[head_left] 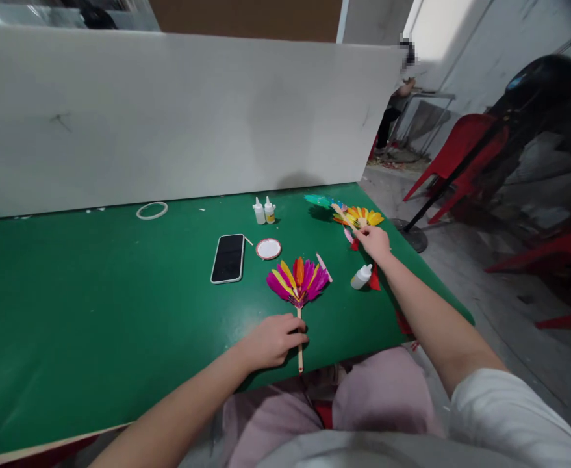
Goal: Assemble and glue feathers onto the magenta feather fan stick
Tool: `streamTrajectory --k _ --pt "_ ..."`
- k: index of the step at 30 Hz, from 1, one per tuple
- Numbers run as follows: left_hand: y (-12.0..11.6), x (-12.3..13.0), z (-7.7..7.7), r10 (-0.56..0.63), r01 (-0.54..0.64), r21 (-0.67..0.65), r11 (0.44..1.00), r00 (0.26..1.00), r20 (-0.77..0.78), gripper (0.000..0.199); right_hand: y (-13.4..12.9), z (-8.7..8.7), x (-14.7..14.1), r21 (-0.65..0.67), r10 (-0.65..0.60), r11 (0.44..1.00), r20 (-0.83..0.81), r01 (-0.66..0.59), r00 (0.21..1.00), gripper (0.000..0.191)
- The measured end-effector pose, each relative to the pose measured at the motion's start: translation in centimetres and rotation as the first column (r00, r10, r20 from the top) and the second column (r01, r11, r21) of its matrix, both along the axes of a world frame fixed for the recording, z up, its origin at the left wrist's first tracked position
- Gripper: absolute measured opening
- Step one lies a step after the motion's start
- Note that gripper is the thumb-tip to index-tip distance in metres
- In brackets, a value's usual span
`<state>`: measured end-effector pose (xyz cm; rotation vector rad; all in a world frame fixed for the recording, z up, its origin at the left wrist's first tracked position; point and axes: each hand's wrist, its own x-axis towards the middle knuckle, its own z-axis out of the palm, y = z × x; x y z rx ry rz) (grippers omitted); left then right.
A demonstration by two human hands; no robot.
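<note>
A feather fan [298, 281] with magenta, yellow and orange plumes lies on the green table, its thin wooden handle towards me. The fingers of my left hand [276, 339] are closed across that handle. Farther off on the right, my right hand [375, 244] pinches the wooden handle of a teal feather fan [320, 201]. Beneath and beside it rests a yellow and orange feather fan [369, 216], partly covered. Just below my right hand, a white squeeze bottle [362, 277] lies tilted next to a red piece [374, 279]. A pale pink stick [323, 267] lies beside the magenta fan.
Two small glue-type bottles [264, 211] stand near the white partition [192, 117]. A phone [228, 259], a round white lid or dish [268, 249] and a pale ring [152, 210] lie on the table [95, 312]. Red chairs [465, 146] and a seated person are beyond the right edge.
</note>
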<state>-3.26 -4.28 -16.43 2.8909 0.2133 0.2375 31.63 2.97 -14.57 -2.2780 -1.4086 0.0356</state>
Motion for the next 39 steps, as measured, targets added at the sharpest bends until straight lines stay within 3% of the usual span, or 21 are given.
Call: streamTrajectory --k 4,6,9,11,12,13,14,15,17,18,19,21,24,26,30,33,36,39 --pt "0.2 -0.3 0.9 -0.015 0.017 0.066 0.998 0.999 -0.033 0.031 -0.4 -1.1 -1.0 -0.012 0.076 0.997 0.000 -0.076 0.997 0.029" --pt "0.3 -0.3 1.2 -0.025 0.030 0.079 0.996 0.998 -0.054 0.032 -0.7 -0.8 -1.0 0.003 0.104 0.995 0.001 -0.104 0.995 0.022" --pt "0.3 -0.2 1.3 -0.033 0.037 0.077 0.996 0.998 -0.055 0.032 -2.9 1.4 -1.1 0.087 0.081 0.993 0.005 -0.082 0.997 0.027" --pt "0.4 -0.3 1.0 -0.038 0.040 0.080 0.996 0.999 -0.026 0.033 -5.9 3.6 -2.3 0.200 0.013 0.980 0.008 -0.015 1.000 0.036" --pt "0.4 -0.4 0.8 -0.041 0.042 0.083 0.996 0.999 -0.006 0.033 -7.7 4.7 -3.5 0.290 -0.036 0.956 0.002 0.034 0.999 0.039" --pt "0.3 -0.5 0.6 -0.045 0.043 0.087 0.995 0.999 0.012 0.033 -9.5 5.5 -5.0 0.483 -0.100 0.868 -0.047 0.110 0.994 0.037" --pt "0.2 -0.6 0.4 -0.050 0.047 0.092 0.995 0.998 0.026 0.032 -11.1 6.0 -6.9 0.599 -0.103 0.792 -0.065 0.122 0.993 0.032" --pt "0.1 -0.8 0.3 -0.057 0.053 0.096 0.994 0.998 0.036 0.032 -12.3 6.2 -8.8 0.635 -0.049 0.769 -0.048 0.069 0.998 0.027" --pt "-0.2 -1.2 0.4 -0.072 0.067 0.111 0.992 0.996 0.044 0.032 -12.9 5.3 -12.3 0.471 0.279 0.844 0.025 -0.257 0.960 0.022" --pt "-0.3 -1.4 0.5 -0.075 0.069 0.122 0.990 0.996 0.048 0.032 -12.4 4.4 -13.6 0.355 0.387 0.856 0.043 -0.376 0.921 0.024" --pt "-0.3 -1.5 0.7 -0.070 0.062 0.136 0.989 0.996 0.057 0.032 -11.4 3.3 -14.5 0.254 0.402 0.877 0.077 -0.408 0.913 0.025" --pt "-0.1 -1.6 1.1 -0.009 -0.008 0.171 0.985 0.995 0.100 0.032 -8.8 0.9 -15.1 0.002 0.343 0.938 0.145 -0.347 0.928 0.029" --pt "1.2 -1.3 1.5 0.200 -0.246 0.225 0.943 0.957 0.210 0.027 -5.9 -1.5 -14.3 -0.196 0.278 0.951 0.195 -0.240 0.941 0.034" --pt "2.2 -0.9 1.3 0.300 -0.364 0.252 0.897 0.919 0.257 0.023 -5.3 -2.0 -13.8 -0.226 0.288 0.943 0.195 -0.243 0.938 0.035" --pt "4.0 -0.6 0.8 0.348 -0.423 0.252 0.870 0.891 0.293 0.021 -5.4 -1.5 -13.7 -0.228 0.268 0.947 0.176 -0.226 0.947 0.032" --pt "6.1 -0.7 1.4 0.415 -0.474 0.189 0.860 0.865 0.281 0.024 -5.5 -1.2 -13.8 -0.188 0.232 0.961 0.136 -0.205 0.963 0.031" --pt "9.5 -0.3 2.7 0.514 -0.536 0.060 0.842 0.832 0.211 0.027 -5.9 -0.9 -13.7 -0.057 0.198 0.978 -0.011 -0.198 0.980 0.032" --pt "12.7 0.8 3.7 0.511 -0.491 -0.229 0.840 0.859 0.033 0.031 -6.5 -0.2 -13.7 0.115 0.251 0.967 -0.284 -0.227 0.925 0.031"
